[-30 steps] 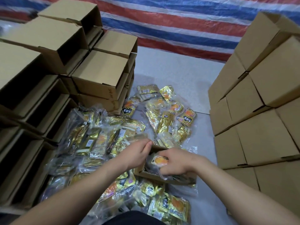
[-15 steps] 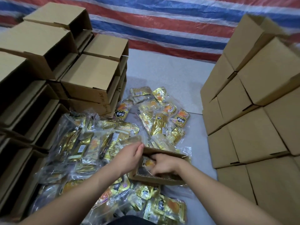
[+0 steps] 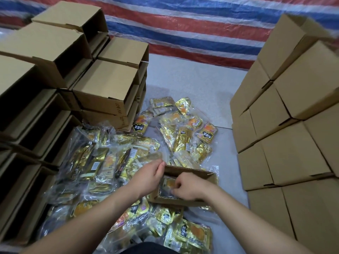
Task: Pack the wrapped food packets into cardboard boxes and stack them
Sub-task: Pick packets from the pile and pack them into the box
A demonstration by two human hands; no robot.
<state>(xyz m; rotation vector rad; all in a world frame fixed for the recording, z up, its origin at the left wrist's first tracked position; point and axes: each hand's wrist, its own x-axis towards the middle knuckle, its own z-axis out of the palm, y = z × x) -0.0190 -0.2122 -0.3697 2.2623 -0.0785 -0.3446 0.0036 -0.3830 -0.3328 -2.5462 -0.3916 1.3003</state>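
An open cardboard box (image 3: 200, 174) lies on the floor in front of me among gold-wrapped food packets (image 3: 183, 129). My left hand (image 3: 148, 177) holds the box's left wall, fingers over its rim. My right hand (image 3: 187, 186) reaches inside the box with curled fingers pressing down on a packet (image 3: 167, 183) with an orange picture. Clear bags holding more gold packets (image 3: 95, 162) are heaped to the left.
Stacks of open, empty cardboard boxes (image 3: 102, 85) stand at the left. Closed boxes (image 3: 286, 143) are stacked high at the right. A striped red, white and blue tarp (image 3: 192, 28) hangs behind. Grey floor (image 3: 190, 81) shows between the stacks.
My right hand has pushed the packet from above the box rim down into the box. My left hand has stayed on the box's left wall.
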